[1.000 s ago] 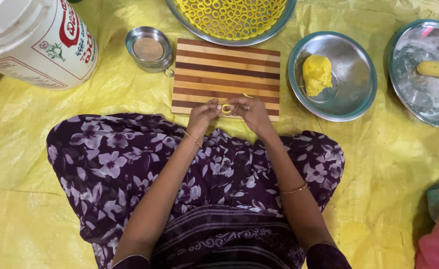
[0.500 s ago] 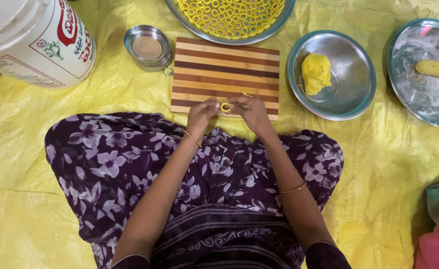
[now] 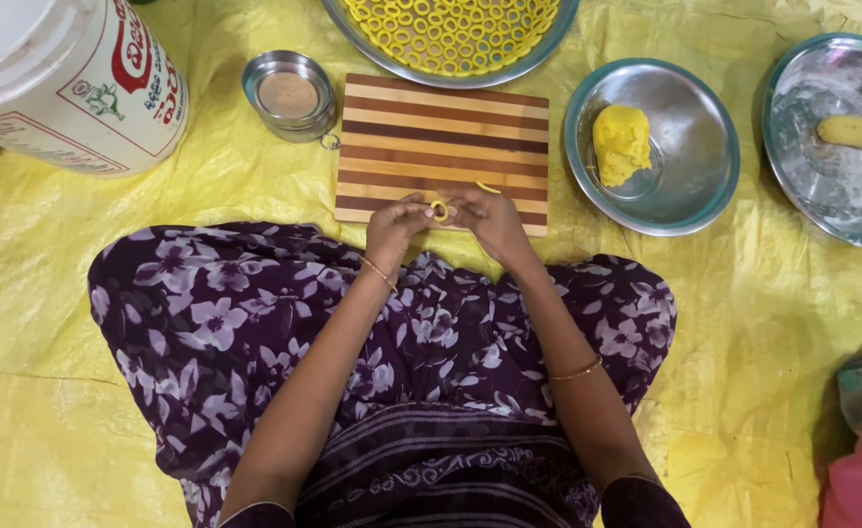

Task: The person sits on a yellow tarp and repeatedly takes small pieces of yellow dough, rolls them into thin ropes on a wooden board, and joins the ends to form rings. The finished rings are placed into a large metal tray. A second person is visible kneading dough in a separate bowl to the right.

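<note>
Dough ring (image 3: 440, 208), small and yellow, sits between both hands at the near edge of the striped wooden cutting board (image 3: 441, 137). Left hand (image 3: 397, 223) pinches one side of the ring with thumb and fingertips; right hand (image 3: 489, 220) pinches the other side, fingers curled together. A short leftover strip of dough (image 3: 487, 187) lies on the board just beside the right hand.

Step in hand, as judged: closing a rolled strip into a loop and sealing the join. Next move likely calls for a light, even press at the joint without flattening the loop, then a careful lift to the large steel tray (image 3: 548, 39) of finished rings (image 3: 450, 29) beyond the board.

A lump of yellow dough (image 3: 619, 143) rests in the steel plate (image 3: 695, 186) right of the board.

Against the frame one second ago: hands sit at the same spot on the board edge, and the ring now shows more clearly as a closed loop. Plates, bucket (image 3: 59, 78) and small steel bowl (image 3: 289, 95) unmoved.
</note>
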